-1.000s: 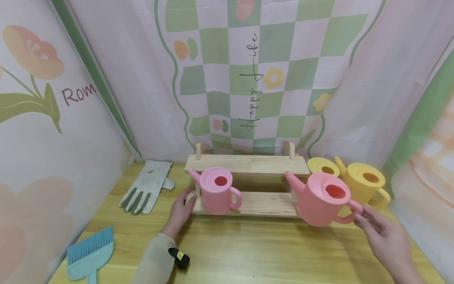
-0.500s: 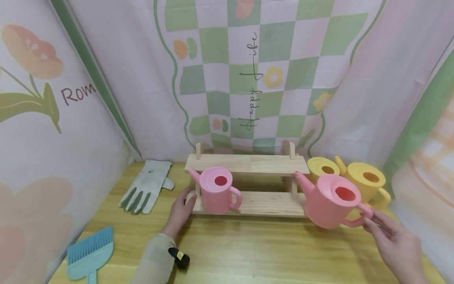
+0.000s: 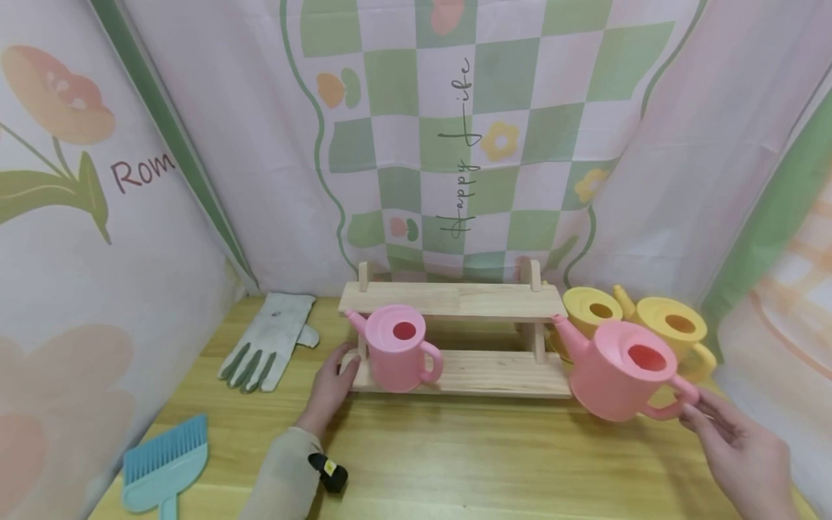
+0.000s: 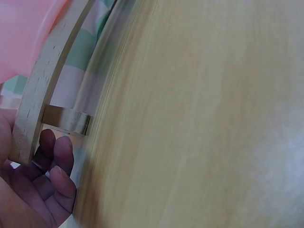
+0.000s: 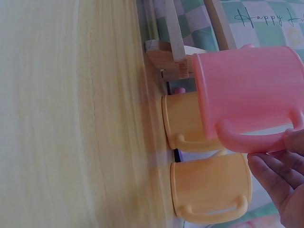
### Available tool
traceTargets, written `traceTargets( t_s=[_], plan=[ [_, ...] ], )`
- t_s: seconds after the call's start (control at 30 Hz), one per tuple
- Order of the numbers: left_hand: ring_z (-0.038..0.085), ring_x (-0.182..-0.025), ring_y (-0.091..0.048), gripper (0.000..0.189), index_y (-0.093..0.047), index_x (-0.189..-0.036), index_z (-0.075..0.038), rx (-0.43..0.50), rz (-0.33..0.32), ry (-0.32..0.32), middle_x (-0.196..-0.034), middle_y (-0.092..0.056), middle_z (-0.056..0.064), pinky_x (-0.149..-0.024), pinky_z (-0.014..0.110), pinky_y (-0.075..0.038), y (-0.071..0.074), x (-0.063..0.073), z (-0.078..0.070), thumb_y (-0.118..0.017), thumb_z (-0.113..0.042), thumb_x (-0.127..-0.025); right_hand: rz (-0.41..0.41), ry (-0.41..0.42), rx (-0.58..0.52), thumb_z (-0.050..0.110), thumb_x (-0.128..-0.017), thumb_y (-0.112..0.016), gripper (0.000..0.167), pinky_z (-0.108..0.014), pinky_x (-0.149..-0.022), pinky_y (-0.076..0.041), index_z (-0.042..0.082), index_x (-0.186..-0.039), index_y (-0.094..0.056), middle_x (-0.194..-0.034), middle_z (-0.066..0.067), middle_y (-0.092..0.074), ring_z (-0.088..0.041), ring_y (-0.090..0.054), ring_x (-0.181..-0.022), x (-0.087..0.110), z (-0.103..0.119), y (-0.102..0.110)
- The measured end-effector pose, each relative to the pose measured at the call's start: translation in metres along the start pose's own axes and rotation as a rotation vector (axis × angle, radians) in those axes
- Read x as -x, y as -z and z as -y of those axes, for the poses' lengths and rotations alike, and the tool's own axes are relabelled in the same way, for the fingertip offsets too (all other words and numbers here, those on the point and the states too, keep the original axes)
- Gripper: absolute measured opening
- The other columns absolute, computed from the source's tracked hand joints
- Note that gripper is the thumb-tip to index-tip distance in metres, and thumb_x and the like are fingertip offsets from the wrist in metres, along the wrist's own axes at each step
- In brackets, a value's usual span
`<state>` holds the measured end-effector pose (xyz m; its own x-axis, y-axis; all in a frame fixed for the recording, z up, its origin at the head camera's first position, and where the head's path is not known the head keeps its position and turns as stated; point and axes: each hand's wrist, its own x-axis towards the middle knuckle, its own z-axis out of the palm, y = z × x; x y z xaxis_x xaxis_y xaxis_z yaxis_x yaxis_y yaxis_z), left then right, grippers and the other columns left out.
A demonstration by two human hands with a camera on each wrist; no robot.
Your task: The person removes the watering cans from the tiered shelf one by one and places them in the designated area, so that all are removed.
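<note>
Over the right side of the table (image 3: 468, 462), just beside the end of a wooden shelf (image 3: 494, 372), a pink can (image 3: 617, 383) with a spout is held clear of the tabletop. The right hand (image 3: 741, 444) pinches its handle between thumb and fingers; the left hand (image 3: 330, 386) curls round the left end of the shelf's lower board, near a second pink can (image 3: 393, 354) standing upright there. From where I stand, the held can looks like thin moulded plastic: probably light, stiff, a little slick and not easily broken. The handle is the natural grip, though pinched out there the can may swing or tip; a palm round its body would steady it. The shelf seems stiff and perhaps light enough to slide. Behind the held can stand two yellow cans (image 3: 669, 325), both partly masked by it. I cannot tell whether the spout touches the shelf. The held can's underside is out of sight, the left thumb is cut off in the left wrist view, and a dark purplish sliver between the yellow cans is too small to name
</note>
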<state>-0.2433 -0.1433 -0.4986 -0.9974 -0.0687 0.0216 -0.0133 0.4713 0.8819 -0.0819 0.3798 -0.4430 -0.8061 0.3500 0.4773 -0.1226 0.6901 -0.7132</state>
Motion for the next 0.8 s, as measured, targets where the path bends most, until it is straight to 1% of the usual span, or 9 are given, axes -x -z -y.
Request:
traceTargets(
  t_s=[0.17,0.43,0.53,0.6,0.77,0.8],
  plan=[
    [0.039,-0.127,-0.049,0.044,-0.051,-0.14,-0.015,0.004,-0.002,0.004,-0.147,-0.045,0.016,-0.102,0.053,-0.042,0.0,-0.001,0.002,-0.055,-0.031,-0.1,0.006,-0.026,-0.005,0.005,-0.091,-0.068,0.037,-0.001,-0.061,-0.044,-0.003,-0.127,-0.061,-0.089,0.048,-0.052,0.022,-0.057,-0.073,0.001,-0.003,0.001],
    [0.038,-0.128,-0.047,0.045,-0.05,-0.141,-0.017,-0.015,0.003,0.027,-0.149,-0.043,0.014,-0.103,0.053,-0.041,0.0,-0.001,0.0,-0.053,-0.034,-0.1,0.02,-0.092,0.019,0.011,-0.092,-0.067,0.043,-0.001,-0.059,-0.044,-0.01,-0.128,-0.055,-0.087,0.048,-0.05,0.022,-0.056,-0.07,0.003,-0.009,-0.001],
    [0.037,-0.128,-0.047,0.045,-0.05,-0.141,-0.018,-0.012,0.007,0.031,-0.149,-0.043,0.013,-0.103,0.053,-0.041,0.0,-0.001,-0.001,-0.054,-0.034,-0.1,0.028,-0.091,0.033,0.012,-0.092,-0.068,0.043,-0.001,-0.058,-0.043,-0.011,-0.127,-0.055,-0.086,0.05,-0.047,0.024,-0.054,-0.07,0.004,-0.013,-0.002],
    [0.037,-0.129,-0.047,0.045,-0.05,-0.141,-0.017,-0.013,0.004,0.029,-0.149,-0.043,0.013,-0.103,0.053,-0.041,0.0,-0.001,-0.001,-0.054,-0.034,-0.1,0.027,-0.073,0.037,0.01,-0.092,-0.068,0.042,0.0,-0.059,-0.043,-0.01,-0.127,-0.056,-0.086,0.05,-0.047,0.024,-0.054,-0.07,0.004,-0.015,-0.002],
    [0.038,-0.128,-0.048,0.045,-0.05,-0.141,-0.016,-0.022,0.0,0.021,-0.148,-0.044,0.014,-0.102,0.053,-0.042,0.0,-0.001,-0.001,-0.053,-0.034,-0.1,0.059,-0.045,0.067,0.012,-0.092,-0.069,0.04,0.001,-0.062,-0.04,0.007,-0.13,-0.061,-0.088,0.047,-0.053,0.026,-0.051,-0.078,0.005,-0.019,-0.002],
    [0.038,-0.128,-0.048,0.045,-0.05,-0.141,-0.015,-0.024,-0.001,0.018,-0.148,-0.044,0.015,-0.102,0.053,-0.042,0.0,0.0,0.0,-0.053,-0.034,-0.1,0.064,-0.044,0.078,0.013,-0.091,-0.07,0.04,-0.001,-0.059,-0.039,0.009,-0.13,-0.061,-0.088,0.047,-0.053,0.027,-0.05,-0.077,0.005,-0.019,-0.003]
  ],
)
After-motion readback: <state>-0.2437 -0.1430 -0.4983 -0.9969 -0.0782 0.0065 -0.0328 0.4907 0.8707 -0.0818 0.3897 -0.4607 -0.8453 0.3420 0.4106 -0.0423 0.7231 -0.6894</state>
